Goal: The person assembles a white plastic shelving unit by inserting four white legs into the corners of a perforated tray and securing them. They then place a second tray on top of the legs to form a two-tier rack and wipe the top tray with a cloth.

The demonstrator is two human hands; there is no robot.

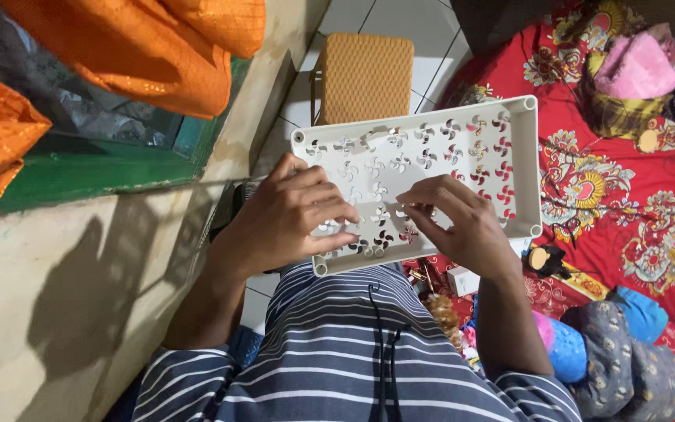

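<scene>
You hold the white perforated tray (431,168) above your lap, left hand (287,219) clasping its near-left corner, right hand (462,223) pinching at a pinwheel cutout, so a hard press could, I judge, snap the thin plastic or tip it onto the red bedspread (611,211).

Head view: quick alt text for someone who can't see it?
Both hands, left and right, rest on a white tray pierced with pinwheel cut-outs, held above a striped shirt. A red patterned cloth lies to the right.
</scene>
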